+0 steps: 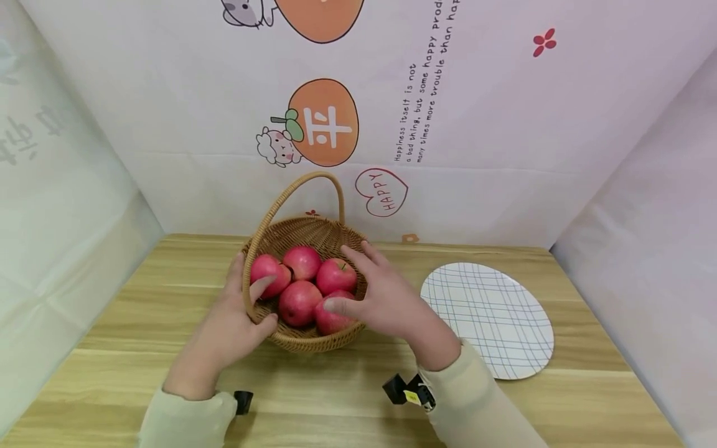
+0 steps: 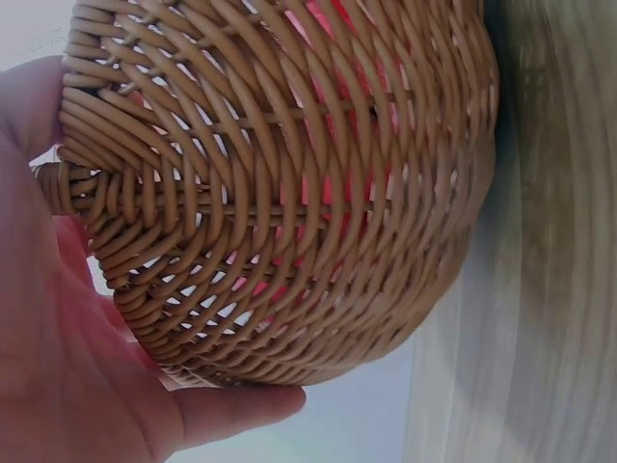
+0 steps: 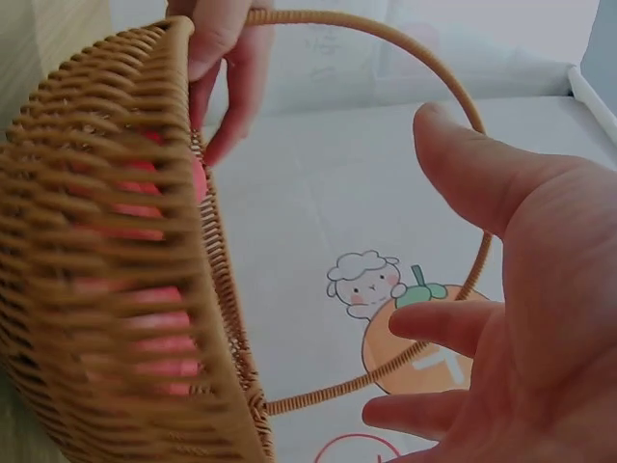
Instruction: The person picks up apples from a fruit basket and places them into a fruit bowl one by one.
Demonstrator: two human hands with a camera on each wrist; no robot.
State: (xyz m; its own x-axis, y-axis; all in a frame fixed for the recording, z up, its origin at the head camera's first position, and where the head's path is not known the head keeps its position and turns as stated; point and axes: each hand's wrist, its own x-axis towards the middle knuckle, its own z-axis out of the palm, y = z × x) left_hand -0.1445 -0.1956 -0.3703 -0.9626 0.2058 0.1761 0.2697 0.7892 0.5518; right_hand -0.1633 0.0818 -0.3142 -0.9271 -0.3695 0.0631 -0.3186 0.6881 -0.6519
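Observation:
A brown wicker basket [image 1: 313, 343] with a tall arched handle stands at the middle of the table, and several red apples [image 1: 300, 303] lie in it. At its left side my left hand [image 1: 229, 330] grips the rim by the handle's foot, some fingers inside and others along the outer wall. The left wrist view shows that same hand [image 2: 77, 357] against the woven wall [image 2: 289, 193]. Over the basket's right side my right hand [image 1: 386, 298] is spread, thumb above the front right apple. In the right wrist view, this hand [image 3: 540, 280] holds nothing.
To the right lies an oval white plate [image 1: 487, 317] with a blue line grid. The wooden table [image 1: 313, 404] meets a printed white cloth wall [image 1: 476, 199] behind the basket. White cloth also stands at both sides. Small black devices [image 1: 411, 392] sit at both wrists.

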